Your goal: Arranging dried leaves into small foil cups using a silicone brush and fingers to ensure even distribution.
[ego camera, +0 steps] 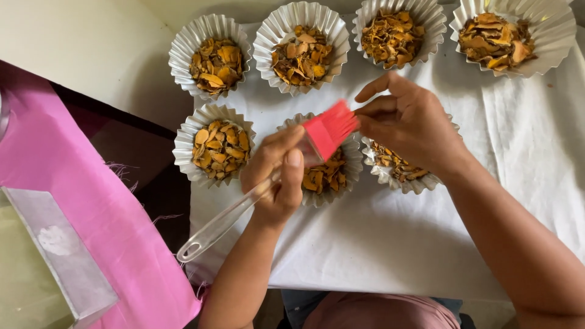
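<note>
Head camera, looking down: seven fluted foil cups of dried orange-yellow slices sit on a white cloth. The left hand grips a clear-handled pastry brush, its red bristles raised above the middle front cup. The right hand pinches the bristle tips with fingers curled, hovering over the right front cup. Pink fabric lies to the left.

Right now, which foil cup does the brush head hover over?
The front-row middle cup, directly under the red brush, between left hand and right hand.
</note>
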